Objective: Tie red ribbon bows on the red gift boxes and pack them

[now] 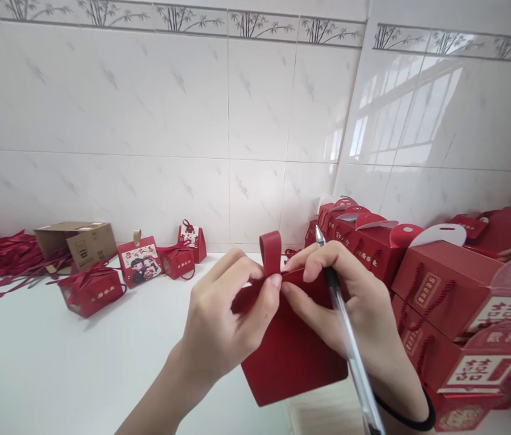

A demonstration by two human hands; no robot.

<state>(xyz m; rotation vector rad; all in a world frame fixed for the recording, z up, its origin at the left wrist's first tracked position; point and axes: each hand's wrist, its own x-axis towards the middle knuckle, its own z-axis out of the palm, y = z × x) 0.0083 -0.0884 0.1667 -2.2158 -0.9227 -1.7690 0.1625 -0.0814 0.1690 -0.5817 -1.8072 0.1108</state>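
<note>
Between my two hands is a red gift box (298, 356), its plain side toward me, with a red loop handle (271, 254) standing up from the top edge. My left hand (232, 308) pinches that edge at the foot of the loop, thumb in front. My right hand (350, 302) pinches the same edge just to the right. A clear ballpoint pen (352, 344) with a black grip is also tucked in my right hand, its tip pointing up and away. The fingers behind the box are partly hidden.
Stacked red gift boxes (441, 290) crowd the right side. On the white table (23, 362), left, stand a small red box (92, 290), a box with a cartoon couple (139, 263), more small boxes, an open cardboard carton (87, 244) and piled red ribbons (1, 257). A tiled wall (169, 109) rises behind.
</note>
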